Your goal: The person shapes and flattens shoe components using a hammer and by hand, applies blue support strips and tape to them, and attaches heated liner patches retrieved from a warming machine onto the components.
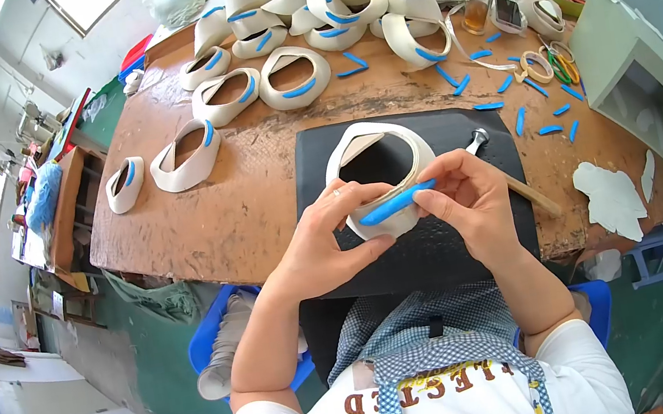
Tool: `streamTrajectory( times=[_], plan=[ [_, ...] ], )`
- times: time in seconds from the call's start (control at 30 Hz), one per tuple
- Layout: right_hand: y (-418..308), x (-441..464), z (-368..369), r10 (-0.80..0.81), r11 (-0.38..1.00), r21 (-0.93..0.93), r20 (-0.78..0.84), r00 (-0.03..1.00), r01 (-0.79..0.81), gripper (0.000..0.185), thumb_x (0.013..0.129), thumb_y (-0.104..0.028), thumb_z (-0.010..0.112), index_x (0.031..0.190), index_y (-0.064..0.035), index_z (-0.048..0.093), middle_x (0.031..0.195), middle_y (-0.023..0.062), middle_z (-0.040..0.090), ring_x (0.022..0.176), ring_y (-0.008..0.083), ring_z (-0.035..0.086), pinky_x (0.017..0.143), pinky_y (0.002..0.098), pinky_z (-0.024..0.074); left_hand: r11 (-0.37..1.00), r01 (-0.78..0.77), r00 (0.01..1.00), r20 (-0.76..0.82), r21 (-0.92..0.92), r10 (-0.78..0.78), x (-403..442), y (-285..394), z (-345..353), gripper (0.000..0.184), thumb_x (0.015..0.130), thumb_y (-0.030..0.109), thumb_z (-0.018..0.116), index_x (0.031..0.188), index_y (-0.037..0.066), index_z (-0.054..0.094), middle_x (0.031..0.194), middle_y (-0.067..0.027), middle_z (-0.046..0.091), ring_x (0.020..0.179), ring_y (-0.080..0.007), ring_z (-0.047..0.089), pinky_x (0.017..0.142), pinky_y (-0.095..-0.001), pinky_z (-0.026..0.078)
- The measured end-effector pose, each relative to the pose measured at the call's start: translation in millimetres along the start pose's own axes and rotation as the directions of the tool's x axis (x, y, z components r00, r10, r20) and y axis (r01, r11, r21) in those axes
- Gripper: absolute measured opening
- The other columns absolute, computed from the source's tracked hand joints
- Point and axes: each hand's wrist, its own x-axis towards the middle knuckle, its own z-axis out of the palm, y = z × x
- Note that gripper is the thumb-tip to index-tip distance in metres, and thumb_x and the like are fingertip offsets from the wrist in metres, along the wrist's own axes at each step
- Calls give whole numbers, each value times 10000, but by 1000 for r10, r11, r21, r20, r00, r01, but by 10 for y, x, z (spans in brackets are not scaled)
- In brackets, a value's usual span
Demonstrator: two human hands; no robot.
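A white shoe upper (pixel 418 141) stands over the black mat (pixel 311 158) in front of me, its oval opening facing up. My left hand (pixel 314 248) grips its near left wall, thumb low on the outside and index finger along the rim. A blue strip (pixel 387 208) lies against the near outer side of the upper, just under the rim. My right hand (pixel 472 203) pinches the right end of this strip between thumb and fingertips. Right of the upper, a hammer (pixel 528 193) rests across the mat's edge, its metal head partly behind my right hand.
Several uppers with blue strips (pixel 295 75) stand at the left and back. Loose blue strips (pixel 550 130) lie scattered on the right, near scissors (pixel 563 65) and a tape roll (pixel 533 67). A grey-green box (pixel 624 43) and white scraps (pixel 609 200) are at the right edge.
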Motion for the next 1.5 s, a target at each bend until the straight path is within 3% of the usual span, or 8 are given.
streamTrajectory(
  times=[0.23,0.67,0.97,1.1,1.17,1.27,1.37,1.5],
  plan=[
    [27,15,-2,-2,1000,2,10,1000,2,196,912,-19,706,1081,-3,609,986,83,691,896,112,678,818,260,573,997,59,998,-17,-58,-60,-2,-1,-31,339,860,217,747,1140,33,698,952,-47,666,830,-139,525,706,-276,403],
    [-12,69,2,10,1000,21,40,999,-11,136,918,-2,686,1048,14,649,987,85,692,906,115,669,804,259,578,995,73,994,-77,-69,-79,-30,-97,-35,222,875,125,733,1075,28,727,896,-18,686,816,-117,512,698,-266,384],
    [3,103,-57,2,968,-251,80,997,18,218,845,2,732,1052,-37,678,1037,63,680,968,142,654,827,296,546,997,56,994,-92,-61,-61,-49,-87,-44,210,826,47,737,1034,20,736,879,-29,679,844,-142,544,725,-285,415],
    [-94,155,-25,-339,716,-609,122,933,340,246,791,-10,751,1021,-65,682,1103,73,641,1130,232,588,997,410,445,1000,-11,997,-72,25,13,-100,-162,-44,251,738,-6,771,987,12,743,881,-80,688,888,-221,596,795,-334,475],
    [4,184,-172,-370,665,-561,324,871,492,214,803,-37,745,997,-81,667,1096,57,634,1171,274,561,1082,460,366,998,-36,998,-53,42,39,-134,-152,-19,260,694,-9,785,951,-3,740,860,-79,671,877,-252,569,793,-361,472],
    [77,100,-304,-330,795,-307,506,797,524,126,849,-41,709,949,-86,647,1096,45,638,1201,273,540,1119,493,329,945,-219,975,9,242,223,-183,-114,28,285,640,-4,776,921,28,743,817,-82,650,887,-290,549,788,-376,471],
    [138,-40,-437,-432,544,-542,473,768,640,174,862,-46,696,1032,-68,668,1124,65,636,1215,269,544,1109,494,347,912,-186,982,97,367,161,-158,-97,123,346,668,-76,714,1007,-6,700,914,-108,655,949,-313,558,856,-404,461],
    [142,-339,-869,-340,698,-685,-62,938,208,219,898,-68,663,1116,-48,668,1166,99,641,1162,269,587,1028,402,442,874,-51,994,110,483,-3,-118,-216,215,475,657,-111,693,1118,3,679,989,-124,665,1045,-351,572,914,-435,468]
  ],
)
